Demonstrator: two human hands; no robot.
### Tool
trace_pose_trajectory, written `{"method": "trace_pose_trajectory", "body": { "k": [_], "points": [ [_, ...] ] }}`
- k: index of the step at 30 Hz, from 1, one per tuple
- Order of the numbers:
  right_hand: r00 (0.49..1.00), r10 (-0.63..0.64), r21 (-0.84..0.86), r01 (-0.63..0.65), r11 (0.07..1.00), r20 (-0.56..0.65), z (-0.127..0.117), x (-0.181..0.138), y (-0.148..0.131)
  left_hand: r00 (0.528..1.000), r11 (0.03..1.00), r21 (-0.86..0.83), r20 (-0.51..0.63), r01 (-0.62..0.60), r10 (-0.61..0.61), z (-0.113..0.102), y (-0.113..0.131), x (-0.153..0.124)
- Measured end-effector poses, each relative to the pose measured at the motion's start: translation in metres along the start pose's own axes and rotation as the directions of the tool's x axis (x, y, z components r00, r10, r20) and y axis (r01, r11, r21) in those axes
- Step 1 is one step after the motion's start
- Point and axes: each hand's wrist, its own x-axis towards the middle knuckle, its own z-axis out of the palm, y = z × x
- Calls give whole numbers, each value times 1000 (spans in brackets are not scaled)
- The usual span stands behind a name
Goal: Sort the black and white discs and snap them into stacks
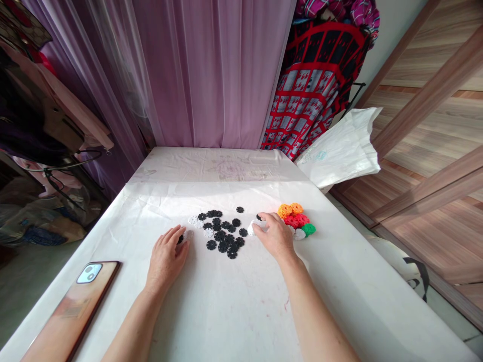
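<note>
Several black toothed discs [222, 234] lie scattered mid-table, with a few white discs [196, 221] among them. My left hand [168, 254] rests palm down at the pile's left edge, its fingertips curled onto a black disc [180, 239] next to a white one. My right hand [273, 234] lies at the pile's right side, fingers bent over a white disc [252, 229] and a black disc [259, 217]. Just right of that hand sits a joined cluster of orange, red, green and white discs [296, 221].
A white cloth covers the table [226, 301]. A phone [81, 296] lies face down near the front left corner. A white plastic bag [341, 151] hangs off the far right edge. Purple curtains and a red patterned fabric [313, 85] stand behind; wooden flooring is at right.
</note>
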Motion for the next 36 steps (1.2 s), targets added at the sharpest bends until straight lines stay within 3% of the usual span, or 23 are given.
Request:
{"method": "trace_pose_trajectory", "body": {
  "k": [7,12,24,31,36],
  "points": [
    [990,-127,56,130,990,-52,0,-31,-19,1000,999,-32,-13,-7,7,1,1,-1],
    [943,-269,106,252,962,199,20,-55,-59,1000,999,-40,1,13,-13,-1,5,0],
    [925,-111,-155,178,972,364,52,-20,-121,1000,998,-63,-12,11,-12,0,6,0],
    [930,-98,-94,140,986,356,54,-21,-123,1000,998,-66,-5,14,-14,-1,7,0],
    [980,-67,-18,71,997,189,26,-20,-84,1000,999,-47,7,14,-13,-1,8,0]
  ]
}}
